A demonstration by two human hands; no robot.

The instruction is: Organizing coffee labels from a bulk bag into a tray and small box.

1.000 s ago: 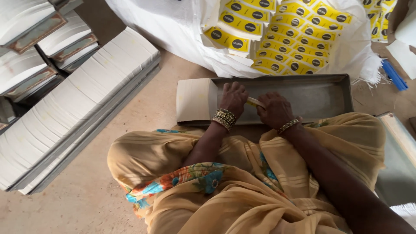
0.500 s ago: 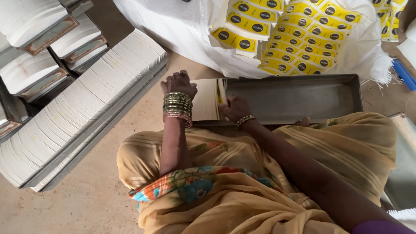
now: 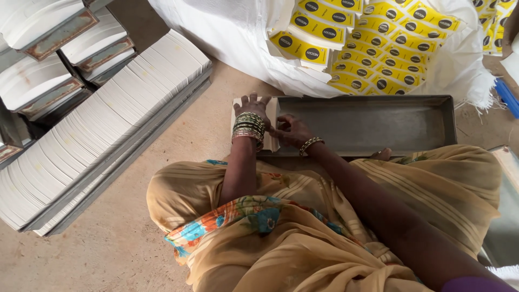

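Note:
I sit on the floor with a long grey metal tray [image 3: 378, 124] in front of my knees. A short stack of white cards [image 3: 237, 120] stands at the tray's left end. My left hand [image 3: 253, 110], with bangles on the wrist, lies flat on top of this stack with its fingers spread. My right hand [image 3: 290, 130] is just to the right, inside the tray, its fingertips pinched on the stack's right edge. The rest of the tray holds nothing.
A white sack [image 3: 232, 38] behind the tray carries several bundles of yellow labels [image 3: 351, 54]. Long rows of white cards in metal trays [image 3: 108, 119] lie on the floor to the left, with more filled trays [image 3: 32, 21] stacked beyond. Another metal tray [image 3: 505, 216] is at the right edge.
My left hand has come down from the stack's left side onto its top. My right hand has stayed at the stack's right edge. The view has shifted slightly.

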